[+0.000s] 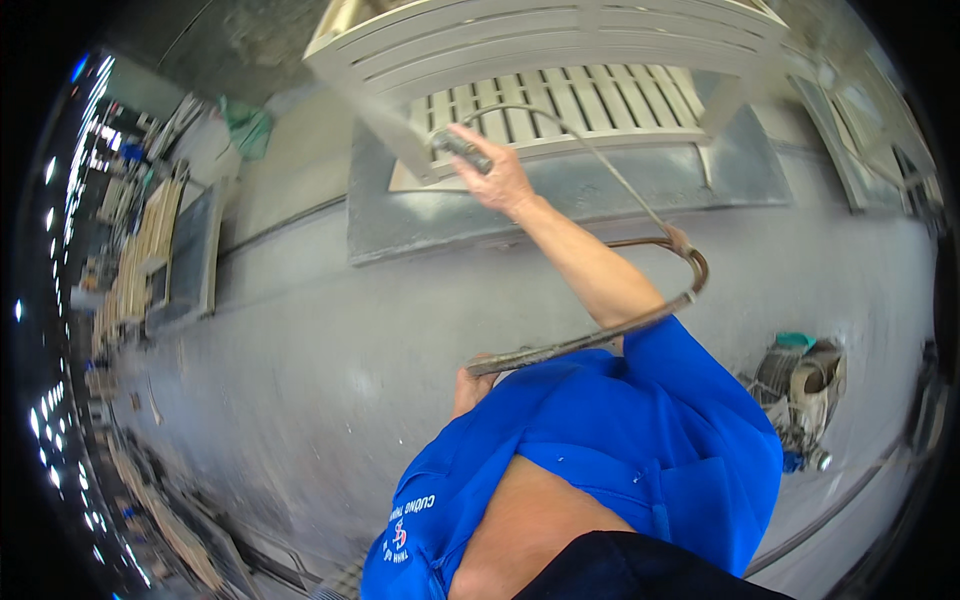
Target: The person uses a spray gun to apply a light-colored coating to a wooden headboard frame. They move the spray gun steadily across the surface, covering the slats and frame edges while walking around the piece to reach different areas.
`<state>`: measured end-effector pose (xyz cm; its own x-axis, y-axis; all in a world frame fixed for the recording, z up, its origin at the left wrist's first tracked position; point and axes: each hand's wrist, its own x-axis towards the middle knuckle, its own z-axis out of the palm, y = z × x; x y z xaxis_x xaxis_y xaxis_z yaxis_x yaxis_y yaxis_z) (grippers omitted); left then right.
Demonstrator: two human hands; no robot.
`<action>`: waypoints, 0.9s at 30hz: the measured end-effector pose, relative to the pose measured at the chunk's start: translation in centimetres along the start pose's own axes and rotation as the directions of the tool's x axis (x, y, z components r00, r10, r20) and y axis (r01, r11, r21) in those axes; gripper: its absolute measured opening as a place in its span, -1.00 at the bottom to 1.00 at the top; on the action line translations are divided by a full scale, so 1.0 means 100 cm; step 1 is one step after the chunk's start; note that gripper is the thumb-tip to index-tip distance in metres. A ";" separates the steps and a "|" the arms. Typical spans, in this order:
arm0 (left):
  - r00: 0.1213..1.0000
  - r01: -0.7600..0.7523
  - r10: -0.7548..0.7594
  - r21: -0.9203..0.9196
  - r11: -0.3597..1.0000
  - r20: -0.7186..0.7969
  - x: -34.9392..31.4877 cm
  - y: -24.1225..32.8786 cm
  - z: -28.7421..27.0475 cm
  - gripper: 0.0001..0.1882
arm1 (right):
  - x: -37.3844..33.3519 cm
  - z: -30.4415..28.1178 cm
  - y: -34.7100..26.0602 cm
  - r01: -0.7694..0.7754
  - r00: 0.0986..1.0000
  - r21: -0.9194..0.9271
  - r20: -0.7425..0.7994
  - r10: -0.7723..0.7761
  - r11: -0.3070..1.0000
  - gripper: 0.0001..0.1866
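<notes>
My right hand (495, 180) is stretched forward, its fingers wrapped round a spray gun (460, 148). The gun is close to the left front leg (390, 135) of a pale, whitish slatted furniture frame (570, 45), and a faint mist hangs about that leg. From the gun a thin hose (600, 155) arcs right and back to a thicker brown hose bundle (600, 335) that crosses under my right forearm. At its near end, my left hand (472, 388) is closed on the bundle, low by my body and partly hidden by it.
The frame stands on a dark grey board (480, 222) on the floor. Slatted pieces (150, 245) lie on another board at the left. A dusty bucket-like object (815, 375) with clutter sits at the right. Further right is another panel (835, 150). Green cloth (245, 128) lies far left.
</notes>
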<state>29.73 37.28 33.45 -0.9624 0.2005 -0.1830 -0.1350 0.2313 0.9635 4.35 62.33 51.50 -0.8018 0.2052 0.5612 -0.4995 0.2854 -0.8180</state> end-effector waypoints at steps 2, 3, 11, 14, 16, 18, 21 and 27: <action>0.990 0.136 -0.133 -0.047 0.990 0.048 0.004 0.004 0.009 -0.92 | -0.004 -0.014 0.000 -0.058 0.998 0.012 0.016 0.058 0.998 -0.45; 0.979 0.182 -0.176 -0.061 0.981 0.102 0.006 0.008 0.015 -0.91 | -0.009 -0.026 0.001 -0.069 0.998 -0.024 -0.005 0.069 0.997 -0.45; 0.944 0.135 -0.090 -0.122 0.983 0.319 0.046 0.048 0.098 -0.89 | -0.046 -0.235 0.012 -0.128 0.954 -0.227 -0.293 0.058 0.965 -0.46; 0.906 0.112 -0.122 0.049 0.993 0.406 0.064 0.051 0.128 -0.89 | -0.055 -0.322 0.016 -0.132 0.927 -0.358 -0.374 -0.013 0.924 -0.46; 0.876 0.108 -0.123 0.058 0.992 0.467 0.072 0.052 0.148 -0.88 | -0.061 -0.373 0.014 -0.159 0.902 -0.413 -0.430 -0.039 0.897 -0.46; 0.858 0.080 -0.095 0.050 0.996 0.504 0.074 0.059 0.169 -0.87 | -0.062 -0.419 0.012 -0.187 0.869 -0.457 -0.489 -0.070 0.870 -0.46; 0.834 0.101 -0.107 0.041 0.994 0.542 0.070 0.078 0.194 -0.86 | -0.060 -0.472 0.008 -0.247 0.817 -0.479 -0.571 -0.086 0.842 -0.46; 0.819 0.154 -0.135 0.012 0.988 0.558 0.054 0.108 0.207 -0.85 | -0.053 -0.531 0.005 -0.341 0.748 -0.573 -0.646 -0.153 0.745 -0.44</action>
<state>27.96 60.59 38.85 -0.6383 0.6643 -0.3890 -0.2791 0.2712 0.9212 25.80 111.10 54.80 -0.3117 0.7141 0.6268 0.0893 0.6788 -0.7289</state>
